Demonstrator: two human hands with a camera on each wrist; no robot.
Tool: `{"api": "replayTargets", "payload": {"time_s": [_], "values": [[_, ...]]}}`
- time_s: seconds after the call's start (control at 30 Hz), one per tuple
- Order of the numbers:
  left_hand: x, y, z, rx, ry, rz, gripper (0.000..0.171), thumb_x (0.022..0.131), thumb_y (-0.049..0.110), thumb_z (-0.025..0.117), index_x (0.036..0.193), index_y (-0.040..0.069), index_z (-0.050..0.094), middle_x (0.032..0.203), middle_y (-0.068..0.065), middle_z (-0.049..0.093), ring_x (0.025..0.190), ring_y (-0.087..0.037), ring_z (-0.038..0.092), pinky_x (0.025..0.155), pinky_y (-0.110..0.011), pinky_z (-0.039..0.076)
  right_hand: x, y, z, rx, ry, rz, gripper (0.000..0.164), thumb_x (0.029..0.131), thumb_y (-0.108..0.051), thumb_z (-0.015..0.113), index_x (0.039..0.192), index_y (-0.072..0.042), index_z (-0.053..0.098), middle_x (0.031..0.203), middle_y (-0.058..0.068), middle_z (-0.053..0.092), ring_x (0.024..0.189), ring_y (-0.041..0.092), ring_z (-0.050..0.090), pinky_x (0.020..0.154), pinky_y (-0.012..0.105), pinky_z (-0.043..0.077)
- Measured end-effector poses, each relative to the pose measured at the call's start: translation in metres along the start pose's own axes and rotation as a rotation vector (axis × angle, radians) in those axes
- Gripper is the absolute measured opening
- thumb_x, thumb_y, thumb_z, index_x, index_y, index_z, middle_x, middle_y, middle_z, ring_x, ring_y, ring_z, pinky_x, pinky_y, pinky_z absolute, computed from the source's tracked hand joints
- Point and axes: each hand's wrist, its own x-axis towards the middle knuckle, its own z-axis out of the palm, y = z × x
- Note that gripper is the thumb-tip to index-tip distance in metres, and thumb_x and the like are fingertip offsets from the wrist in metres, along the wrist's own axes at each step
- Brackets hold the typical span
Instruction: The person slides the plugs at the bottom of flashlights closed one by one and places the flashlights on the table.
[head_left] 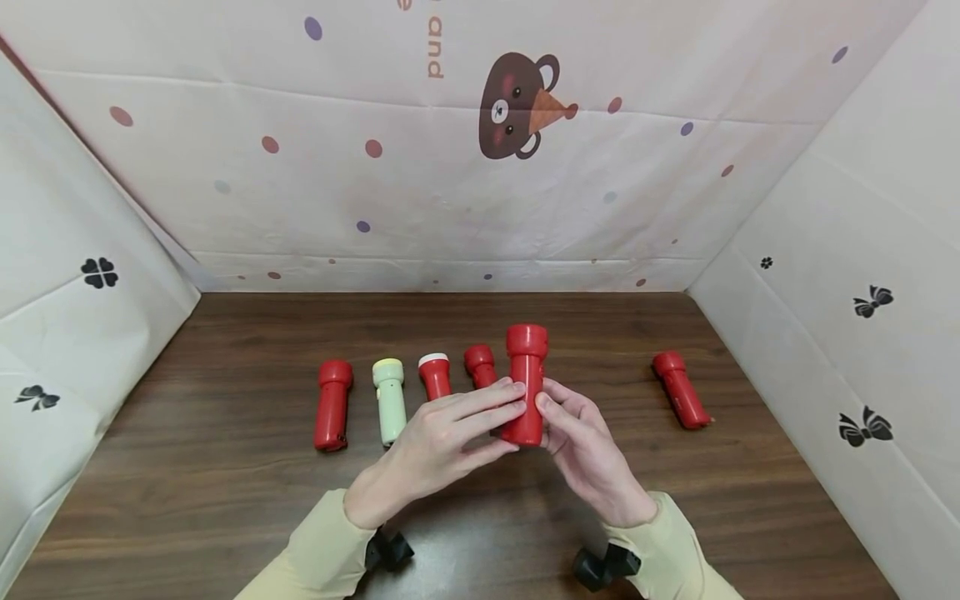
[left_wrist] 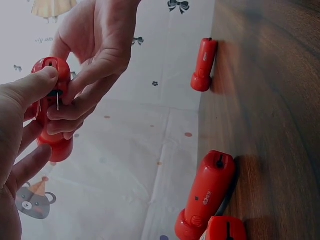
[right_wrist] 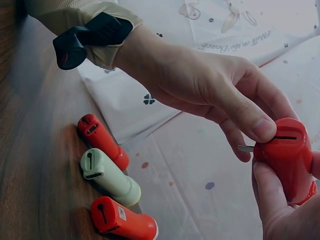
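Both hands hold a red flashlight (head_left: 527, 375) upright above the table, its wide head up. My left hand (head_left: 453, 433) pinches it from the left; in the right wrist view the left thumb (right_wrist: 262, 129) presses the slotted bottom end. From the other side my right hand (head_left: 588, 450) grips the body between thumb and fingers. A thin metal prong (right_wrist: 245, 148) sticks out near the base, and it also shows in the left wrist view beside the right fingers (left_wrist: 82, 102). Just behind the hands lie another red flashlight (head_left: 480, 365) and a white-rimmed red one (head_left: 434, 377), both partly hidden.
On the left of the brown wooden table (head_left: 225, 467) lie a red flashlight (head_left: 332, 408) and a pale green flashlight (head_left: 390, 400). One more red flashlight (head_left: 682, 390) lies apart on the right. Printed white sheets (head_left: 450, 200) enclose the back and sides.
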Motion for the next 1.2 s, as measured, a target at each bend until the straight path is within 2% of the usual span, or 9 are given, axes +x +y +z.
{"api": "replayTargets", "payload": {"time_s": [0.3, 0.6, 0.9, 1.2], "values": [[-0.0001, -0.0010, 0.0000, 0.000, -0.016, -0.008, 0.051, 0.077, 0.029, 0.079, 0.123, 0.013, 0.065, 0.124, -0.002, 0.067, 0.117, -0.015, 0.064, 0.094, -0.026, 0.055, -0.0016, 0.0018, -0.0001, 0.009, 0.002, -0.005, 0.035, 0.102, -0.011, 0.036, 0.136, -0.006, 0.042, 0.119, -0.003, 0.067, 0.102, 0.009, 0.070, 0.089, 0.024, 0.056], [-0.0007, -0.0007, -0.0003, -0.002, -0.003, -0.012, 0.050, 0.077, 0.028, 0.079, 0.123, 0.013, 0.065, 0.124, -0.002, 0.068, 0.116, -0.016, 0.065, 0.094, -0.026, 0.055, 0.0004, 0.0053, 0.0003, 0.004, -0.027, -0.065, 0.034, 0.102, -0.009, 0.036, 0.135, -0.003, 0.043, 0.119, -0.001, 0.067, 0.102, 0.008, 0.069, 0.088, 0.024, 0.057], [-0.0013, 0.0000, -0.0003, 0.006, 0.008, -0.010, 0.050, 0.077, 0.028, 0.079, 0.122, 0.013, 0.065, 0.123, -0.002, 0.068, 0.116, -0.016, 0.065, 0.093, -0.026, 0.055, -0.0001, 0.0042, 0.0027, 0.002, 0.025, -0.015, 0.035, 0.102, -0.011, 0.038, 0.135, -0.005, 0.043, 0.119, -0.003, 0.067, 0.100, 0.008, 0.070, 0.086, 0.024, 0.057], [-0.0013, 0.0007, 0.0002, 0.011, 0.017, -0.018, 0.051, 0.077, 0.029, 0.079, 0.123, 0.013, 0.065, 0.123, -0.002, 0.068, 0.115, -0.016, 0.065, 0.093, -0.026, 0.055, -0.0001, 0.0050, 0.0041, 0.003, 0.018, -0.038, 0.035, 0.102, -0.009, 0.037, 0.136, -0.004, 0.042, 0.119, -0.002, 0.066, 0.100, 0.007, 0.069, 0.087, 0.024, 0.057]]}}
